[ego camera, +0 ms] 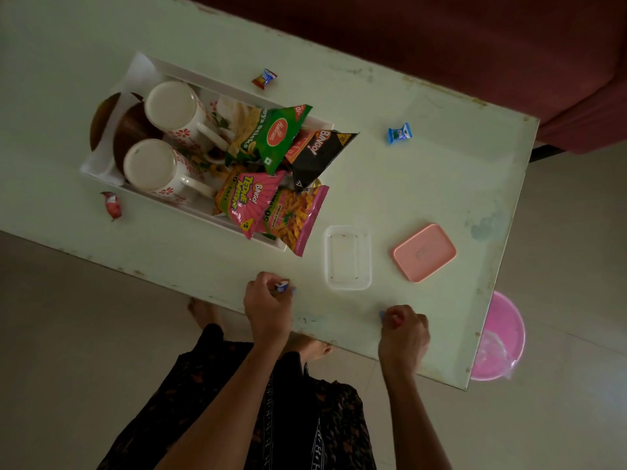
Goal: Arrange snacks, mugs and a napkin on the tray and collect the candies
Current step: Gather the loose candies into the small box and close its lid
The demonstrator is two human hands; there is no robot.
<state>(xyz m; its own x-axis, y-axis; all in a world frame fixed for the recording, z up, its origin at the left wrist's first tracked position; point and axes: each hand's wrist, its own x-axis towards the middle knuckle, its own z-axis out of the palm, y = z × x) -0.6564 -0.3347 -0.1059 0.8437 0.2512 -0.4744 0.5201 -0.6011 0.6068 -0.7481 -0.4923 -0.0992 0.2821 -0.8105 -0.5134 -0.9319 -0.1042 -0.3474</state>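
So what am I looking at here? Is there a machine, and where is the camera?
No machine: a person wears one camera on the head, looking down at both hands. The left hand and right hand each close on a small wrapped candy at the pale table's near edge. On the table sit a white tray with two floral mugs and snack packets, an empty clear plastic box, its pink lid, and three loose candies: blue, red, orange-blue.

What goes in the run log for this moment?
left hand: shut on candy | right hand: shut on candy | box: open, empty | tray: loaded
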